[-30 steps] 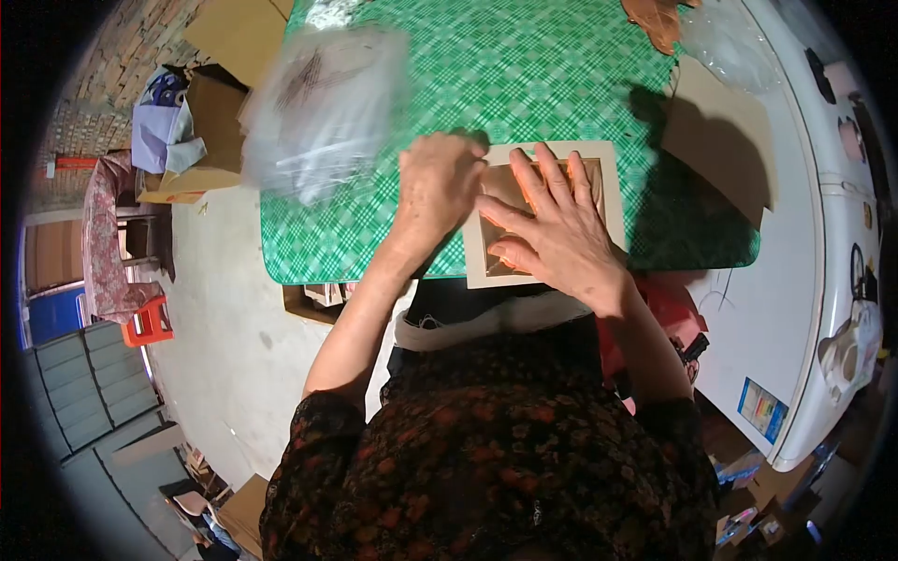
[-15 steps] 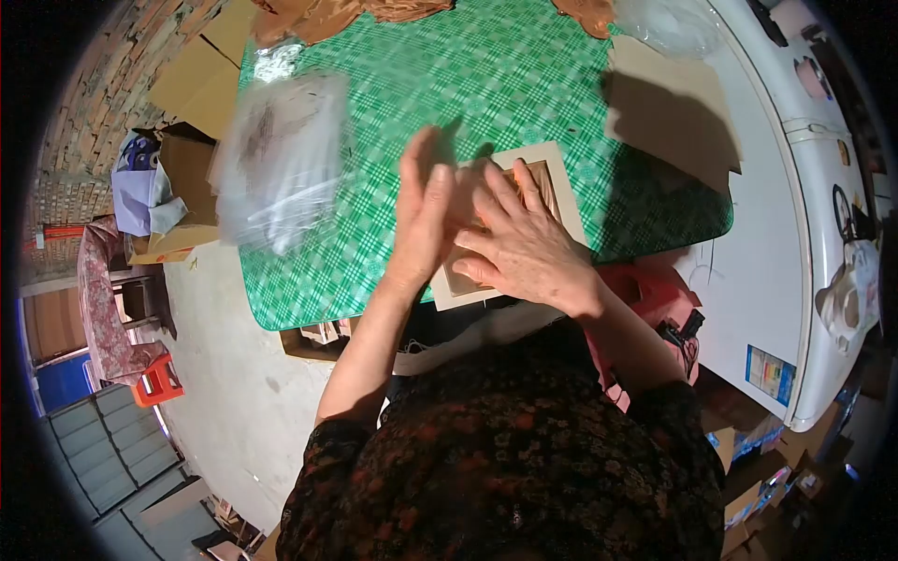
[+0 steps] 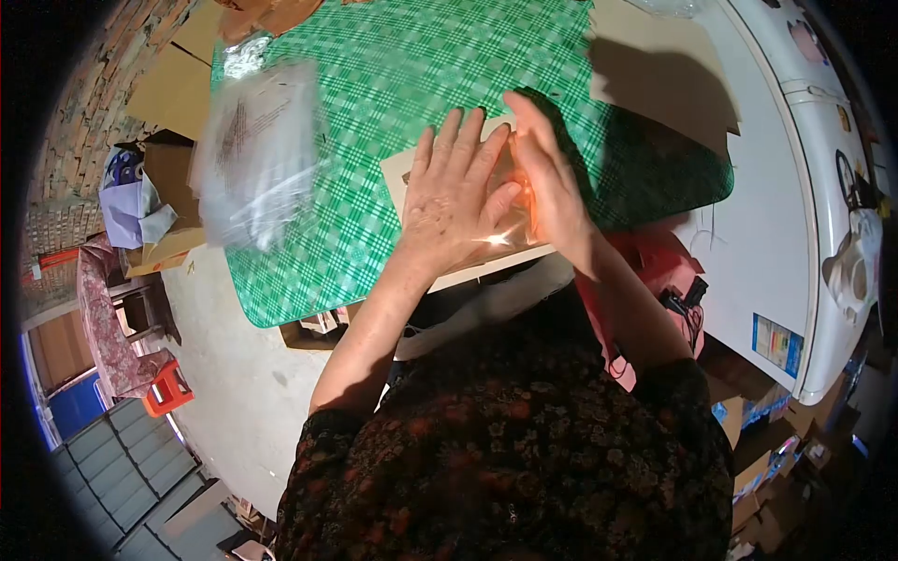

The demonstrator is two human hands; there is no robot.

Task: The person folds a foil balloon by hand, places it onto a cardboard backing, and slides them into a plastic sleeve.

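Observation:
A light tan cardboard piece [image 3: 397,174] lies on the green checked tablecloth [image 3: 365,103] near the table's front edge. Shiny copper-coloured film [image 3: 506,230] covers its middle and glints in the light. My left hand [image 3: 451,192] rests flat over the left part of the piece, fingers stretched out and slightly apart. On the right side, my right hand [image 3: 554,192] stands on edge against the film, its fingers extended. Neither hand grips anything. Both hide much of the piece.
A pile of clear plastic bags [image 3: 262,150] lies at the table's left. Flat cardboard sheets [image 3: 655,70] lie at the back right, beside a white fridge [image 3: 748,257]. Crumpled brown material [image 3: 281,17] sits at the far edge. An open cardboard box [image 3: 173,192] stands on the left.
My left hand has come down flat onto the piece. My right hand has turned from flat to on edge and shifted right. The cardboard piece has turned, and the view has shifted slightly.

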